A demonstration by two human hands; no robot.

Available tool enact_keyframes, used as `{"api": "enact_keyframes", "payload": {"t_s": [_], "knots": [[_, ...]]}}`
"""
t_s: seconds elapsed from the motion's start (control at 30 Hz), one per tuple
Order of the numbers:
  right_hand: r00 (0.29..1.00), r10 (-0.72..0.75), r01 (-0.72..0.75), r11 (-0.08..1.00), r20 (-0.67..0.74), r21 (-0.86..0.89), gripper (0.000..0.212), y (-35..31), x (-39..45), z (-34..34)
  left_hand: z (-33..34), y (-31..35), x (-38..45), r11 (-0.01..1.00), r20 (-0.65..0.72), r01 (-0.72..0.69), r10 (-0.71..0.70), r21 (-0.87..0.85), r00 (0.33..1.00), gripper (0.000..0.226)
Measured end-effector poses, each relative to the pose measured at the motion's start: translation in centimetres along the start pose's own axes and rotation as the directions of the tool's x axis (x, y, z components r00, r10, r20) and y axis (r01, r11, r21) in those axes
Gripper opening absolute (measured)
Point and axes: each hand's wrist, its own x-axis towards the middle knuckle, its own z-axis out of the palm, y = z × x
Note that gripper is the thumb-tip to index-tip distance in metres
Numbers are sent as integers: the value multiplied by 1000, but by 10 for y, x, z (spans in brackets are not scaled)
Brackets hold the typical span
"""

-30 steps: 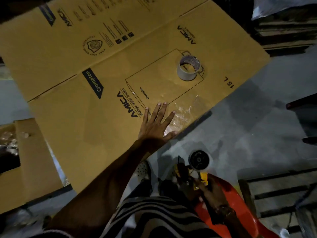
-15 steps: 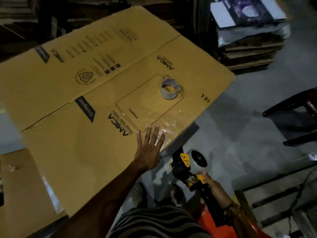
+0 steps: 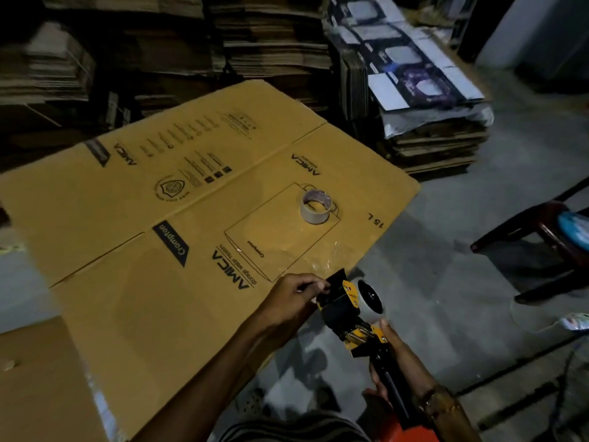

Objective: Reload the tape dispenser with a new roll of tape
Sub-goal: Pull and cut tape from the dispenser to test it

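A black and yellow tape dispenser point(image 3: 345, 311) hangs above the floor at the lower middle, with a tape roll point(image 3: 369, 298) on its hub. My right hand point(image 3: 398, 362) grips its black handle from below. My left hand point(image 3: 293, 298) pinches the black flap at the dispenser's front end. A second, nearly used-up roll of tape point(image 3: 315, 207) lies on its side on the flattened yellow carton point(image 3: 159, 266), well beyond both hands.
Stacks of flattened cardboard point(image 3: 271, 43) line the back. A pile of printed white cartons point(image 3: 414, 90) sits at the back right. A dark plastic chair point(image 3: 548, 237) stands at the right. Another brown carton point(image 3: 41, 378) lies at the lower left. An orange stool edge point(image 3: 401, 432) is under me.
My left hand lifted off the carton and moved right to pinch the dispenser's front flap. The right hand raised the dispenser. The camera tilted up, showing more of the stacks.
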Motion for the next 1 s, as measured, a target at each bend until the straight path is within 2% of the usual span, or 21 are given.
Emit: {"api": "enact_keyframes", "payload": {"t_s": [0.1,0.27,0.33,0.4,0.47,0.5,0.57,0.63,0.73,0.83,0.9,1.0], "knots": [[999,13,-12,999,41,-43,86,-12,2,12,-14,3,-4,999,26,-7,8,-32,1000,25],[996,7,2,995,89,-101,92,-30,12,34,-45,0,-9,996,-6,25,-25,-80,1000,23],[994,11,5,989,106,-150,88,-41,15,43,-55,-2,-8,995,-52,23,-28,-99,998,21],[993,10,14,980,117,-200,88,-53,20,50,-65,0,-7,996,-168,25,-39,-87,985,17],[993,14,16,967,117,-253,89,-64,30,56,-77,3,-2,990,-275,111,-132,-91,952,18],[993,23,12,959,119,-285,88,-71,34,59,-84,6,2,974,-276,192,-218,-117,936,31],[991,31,15,942,129,-336,87,-88,44,63,-99,17,6,926,-203,338,-369,-170,907,51],[988,-7,64,930,156,-363,94,-106,55,66,-111,29,9,893,-130,405,-433,-198,892,52],[975,-93,168,899,200,-404,98,-132,76,71,-118,35,20,876,-102,417,-451,-242,887,60],[956,-105,230,851,276,-472,95,-159,97,72,-118,27,39,854,-108,411,-463,-318,880,61],[949,-79,241,808,306,-538,94,-178,111,70,-118,21,53,844,-161,404,-480,-353,862,65],[935,-67,278,749,348,-602,88,-212,124,67,-116,19,73,838,-268,376,-496,-395,826,58]]}}
